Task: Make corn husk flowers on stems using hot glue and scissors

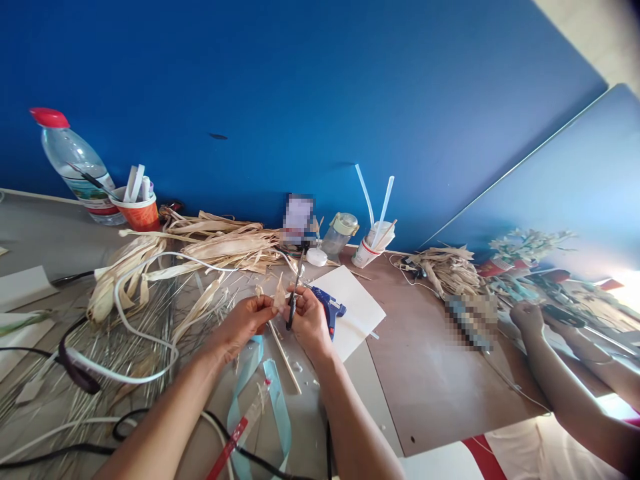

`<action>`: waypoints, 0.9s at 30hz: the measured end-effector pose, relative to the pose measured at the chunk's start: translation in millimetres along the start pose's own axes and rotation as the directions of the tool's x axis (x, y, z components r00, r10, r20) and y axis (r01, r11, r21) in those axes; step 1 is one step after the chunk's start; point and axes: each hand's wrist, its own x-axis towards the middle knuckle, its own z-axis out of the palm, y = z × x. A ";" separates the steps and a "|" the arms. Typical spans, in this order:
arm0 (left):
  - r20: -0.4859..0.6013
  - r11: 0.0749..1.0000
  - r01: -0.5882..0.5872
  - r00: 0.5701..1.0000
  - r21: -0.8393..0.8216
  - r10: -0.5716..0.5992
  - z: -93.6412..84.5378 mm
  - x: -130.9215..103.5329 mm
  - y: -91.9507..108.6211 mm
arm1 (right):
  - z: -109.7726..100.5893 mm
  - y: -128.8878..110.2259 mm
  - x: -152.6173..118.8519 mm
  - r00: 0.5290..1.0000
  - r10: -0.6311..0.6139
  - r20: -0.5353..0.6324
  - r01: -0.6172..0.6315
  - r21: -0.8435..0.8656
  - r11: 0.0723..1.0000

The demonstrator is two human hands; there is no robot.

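Pinched in the fingertips of my left hand (247, 323) is a small pale piece of dried corn husk (281, 295). My right hand (310, 323) is closed around dark-handled scissors (299, 277), their blades pointing up and away beside the husk piece. Just right of my right hand a blue glue gun (327, 303) lies partly on a white sheet of paper (359, 303). Below my hands are a thin wooden stick (285, 360) and a light blue ribbon (277, 400).
Dried corn husks (215, 247) are heaped at the back, with many thin wires (130, 353) and a looping white cable (117, 300) at left. A plastic bottle (83, 160), an orange cup (140, 215), a jar (341, 233) and a straw cup (367, 252) stand along the blue partition. Another person's arms (555, 380) reach in at right.
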 end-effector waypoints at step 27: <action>-0.240 0.963 -0.095 0.958 0.251 0.157 -8.3 11.8 -15.1 | -29.5 -17.0 5.4 0.995 0.067 -0.079 -0.075 -0.099 0.992</action>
